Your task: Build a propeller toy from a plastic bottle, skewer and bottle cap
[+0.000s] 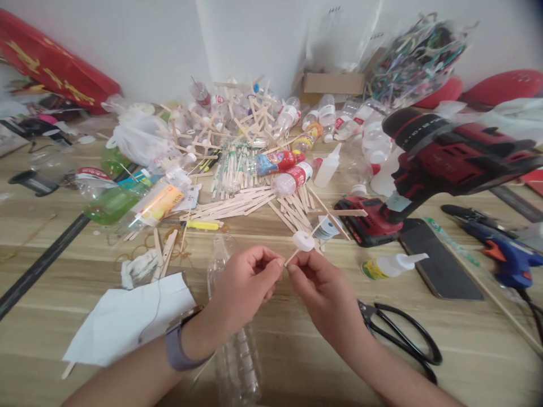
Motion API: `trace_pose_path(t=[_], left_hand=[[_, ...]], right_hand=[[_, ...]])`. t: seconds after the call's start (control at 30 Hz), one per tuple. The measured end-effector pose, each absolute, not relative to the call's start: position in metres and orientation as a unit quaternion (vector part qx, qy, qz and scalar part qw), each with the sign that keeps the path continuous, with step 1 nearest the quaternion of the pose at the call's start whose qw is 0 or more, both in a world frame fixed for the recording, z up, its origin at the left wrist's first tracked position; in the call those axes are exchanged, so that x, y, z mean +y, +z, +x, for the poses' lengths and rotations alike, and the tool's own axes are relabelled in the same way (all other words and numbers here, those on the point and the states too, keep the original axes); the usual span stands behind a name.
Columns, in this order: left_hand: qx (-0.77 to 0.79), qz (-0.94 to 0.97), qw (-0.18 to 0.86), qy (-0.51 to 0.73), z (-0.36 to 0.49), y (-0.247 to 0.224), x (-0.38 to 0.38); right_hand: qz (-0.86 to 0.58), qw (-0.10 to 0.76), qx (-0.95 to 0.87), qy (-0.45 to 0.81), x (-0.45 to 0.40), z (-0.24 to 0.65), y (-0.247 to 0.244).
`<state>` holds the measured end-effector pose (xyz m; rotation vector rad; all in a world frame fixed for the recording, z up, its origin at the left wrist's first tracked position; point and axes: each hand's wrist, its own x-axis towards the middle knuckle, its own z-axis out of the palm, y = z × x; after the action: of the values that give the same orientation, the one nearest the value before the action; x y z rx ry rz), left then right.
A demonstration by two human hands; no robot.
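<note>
A thin wooden stick [292, 258] with a white round cap [304, 241] on it points up and away between my hands. My right hand [316, 280] is closed, pinching the stick's near end between thumb and finger. Beside it my left hand [254, 274] is also closed, its thumb and fingertip pressed together at the same end; whatever lies between them is too small to make out. Under my left arm lies a clear plastic bottle [240, 362]. Beyond the cap are crossed wooden sticks [339, 213] and a small spool [328, 227].
Black scissors [407, 333], a glue bottle [392, 265], a phone [439, 260] and a red drill [453, 155] are at the right. White paper [131, 319] and a yellow-handled tool [202, 225] lie left. Plastic bottles and loose wooden sticks [237, 204] are heaped behind.
</note>
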<state>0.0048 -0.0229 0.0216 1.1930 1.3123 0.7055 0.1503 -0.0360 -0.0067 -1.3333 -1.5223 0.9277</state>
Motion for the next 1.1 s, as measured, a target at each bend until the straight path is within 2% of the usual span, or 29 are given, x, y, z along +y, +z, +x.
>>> trace_pose_path(t=[0.07,0.3,0.5,0.67,1.1], left_hand=[[0.550,0.488,0.601,0.315,0.0058,0.0208,-0.0225],[0.493,0.335,0.737,0.319,0.0075,0.0293,-0.0201],[0.441,0.263,0.805,0.297,0.0050,0.0274,-0.0159],[0.416,0.255,0.819,0.302,0.0058,0.0247,-0.0162],[0.411,0.305,0.800,0.313,0.0060,0.0263,-0.0213]], right_hand=[[-0.532,0.442,-0.593,0.412,-0.0361,0.1495,-0.0081],[-0.521,0.462,-0.584,0.417,-0.0401,0.1504,-0.0131],[-0.490,0.531,-0.516,0.460,-0.0402,0.1463,-0.0076],[-0.456,0.550,-0.466,0.522,-0.0377,0.1447,-0.0071],[-0.420,0.528,-0.453,0.582,-0.0331,0.1474,-0.0123]])
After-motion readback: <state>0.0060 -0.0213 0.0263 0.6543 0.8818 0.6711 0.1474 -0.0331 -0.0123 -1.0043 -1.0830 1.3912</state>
